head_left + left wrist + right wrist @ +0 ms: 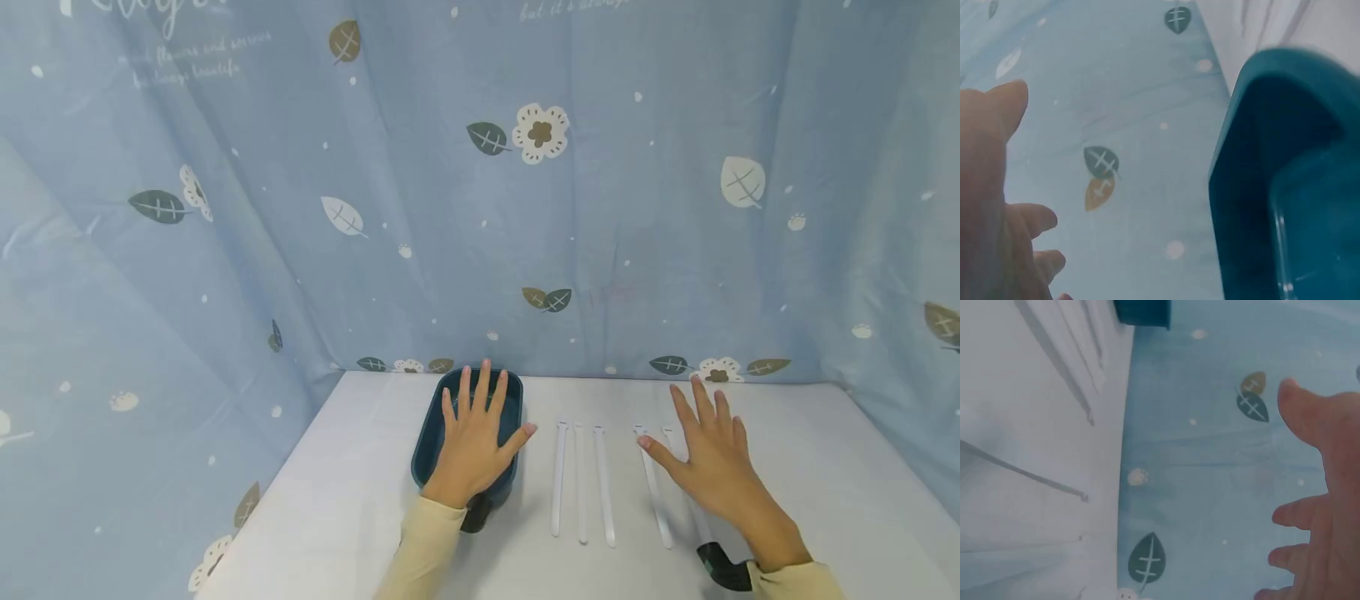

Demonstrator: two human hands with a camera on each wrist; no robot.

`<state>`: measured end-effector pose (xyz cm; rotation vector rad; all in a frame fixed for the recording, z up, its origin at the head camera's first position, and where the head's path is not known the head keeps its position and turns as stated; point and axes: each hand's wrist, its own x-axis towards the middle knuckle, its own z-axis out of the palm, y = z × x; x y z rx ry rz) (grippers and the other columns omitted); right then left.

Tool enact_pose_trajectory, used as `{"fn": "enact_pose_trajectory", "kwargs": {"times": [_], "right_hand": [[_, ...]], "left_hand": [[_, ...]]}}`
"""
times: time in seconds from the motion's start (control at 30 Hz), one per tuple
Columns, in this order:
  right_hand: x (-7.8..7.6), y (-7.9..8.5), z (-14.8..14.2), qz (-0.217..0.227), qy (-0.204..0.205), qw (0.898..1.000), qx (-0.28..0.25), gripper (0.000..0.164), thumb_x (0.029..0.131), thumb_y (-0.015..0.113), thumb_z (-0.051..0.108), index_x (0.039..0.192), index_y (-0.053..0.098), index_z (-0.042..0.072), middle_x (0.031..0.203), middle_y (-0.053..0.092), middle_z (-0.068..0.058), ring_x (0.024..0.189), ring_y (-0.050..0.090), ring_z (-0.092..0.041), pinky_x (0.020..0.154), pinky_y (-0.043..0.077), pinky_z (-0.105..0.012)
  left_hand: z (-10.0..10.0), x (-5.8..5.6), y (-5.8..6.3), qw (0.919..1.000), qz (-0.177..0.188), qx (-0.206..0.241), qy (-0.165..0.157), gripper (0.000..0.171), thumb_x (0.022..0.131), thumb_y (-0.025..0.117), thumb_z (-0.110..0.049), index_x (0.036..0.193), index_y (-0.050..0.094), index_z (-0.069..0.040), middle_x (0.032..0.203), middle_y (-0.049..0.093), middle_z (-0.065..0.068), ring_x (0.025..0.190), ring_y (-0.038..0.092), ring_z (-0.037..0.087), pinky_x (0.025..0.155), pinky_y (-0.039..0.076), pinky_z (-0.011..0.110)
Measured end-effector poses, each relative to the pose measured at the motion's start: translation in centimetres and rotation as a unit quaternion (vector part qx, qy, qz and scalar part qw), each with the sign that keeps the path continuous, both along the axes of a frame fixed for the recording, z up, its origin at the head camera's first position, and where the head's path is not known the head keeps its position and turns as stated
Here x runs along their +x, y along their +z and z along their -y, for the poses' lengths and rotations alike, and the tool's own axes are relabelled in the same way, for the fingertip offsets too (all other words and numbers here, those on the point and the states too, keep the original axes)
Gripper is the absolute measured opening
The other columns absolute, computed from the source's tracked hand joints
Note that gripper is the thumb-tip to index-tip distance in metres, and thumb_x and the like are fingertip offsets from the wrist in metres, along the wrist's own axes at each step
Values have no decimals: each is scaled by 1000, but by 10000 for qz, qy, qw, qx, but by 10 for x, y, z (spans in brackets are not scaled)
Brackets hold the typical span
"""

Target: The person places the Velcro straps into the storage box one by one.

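Note:
My left hand [475,446] is spread flat over a dark teal rectangular tub [425,425], fingers straight and holding nothing. In the left wrist view, the tub's rim [1291,59] stands to the right of that hand's fingers. My right hand [712,471] is also spread, palm down, and overlaps the rightmost white strip [701,523] in the head view. Near its thumb lies another slim white strip [656,492] with a wider head at the far end. Three similar strips lie between the hands, among them a left one [558,483] and a right one [604,492].
The white table [337,500] ends at the back against a blue curtain [450,208] printed with leaves and flowers. The curtain also hangs along the left and right sides. Black wrist bands [723,568] show below the hands.

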<state>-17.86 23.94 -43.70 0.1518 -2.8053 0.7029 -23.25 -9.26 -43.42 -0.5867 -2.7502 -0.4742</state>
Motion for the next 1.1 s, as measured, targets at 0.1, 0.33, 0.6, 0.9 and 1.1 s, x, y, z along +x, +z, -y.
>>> {"fn": "enact_pose_trajectory", "kwargs": {"times": [0.1,0.33,0.6,0.9,1.1], "right_hand": [[0,4,-7,-158,84,9992,-352,93,100,64,49,160,23,-8,166,8,-39,148,7,-69,108,12,-86],[1,9,-24,51,-68,9966,-819,85,103,62,44,155,29,-15,157,24,-45,137,25,-71,100,28,-85],[9,6,-43,199,-432,9956,-806,78,104,60,42,148,39,-19,142,43,-45,125,46,-63,94,44,-76],[9,-5,-53,400,-666,9935,-838,75,104,60,45,146,43,-16,133,53,-38,115,58,-54,86,55,-63],[9,-6,-59,363,-776,9926,-866,73,104,60,43,145,45,-16,131,55,-39,113,59,-54,83,57,-61]], "left_hand": [[13,-1,3,9987,242,440,-73,90,101,46,-68,168,11,-18,176,-7,3,163,-9,38,122,1,75],[41,-3,6,9866,751,1440,-138,92,101,54,-61,168,7,-17,177,-1,1,163,-8,34,123,-7,73],[70,-4,2,9731,1068,2043,-44,96,100,61,-54,168,5,-17,177,3,6,164,-3,35,125,-5,70],[97,6,-20,9605,1412,2367,395,96,98,63,-57,168,7,-24,176,5,8,162,3,41,121,13,76],[101,1,-29,9548,1576,2496,337,98,97,64,-58,168,6,-24,176,5,9,162,7,42,120,18,76]]}}
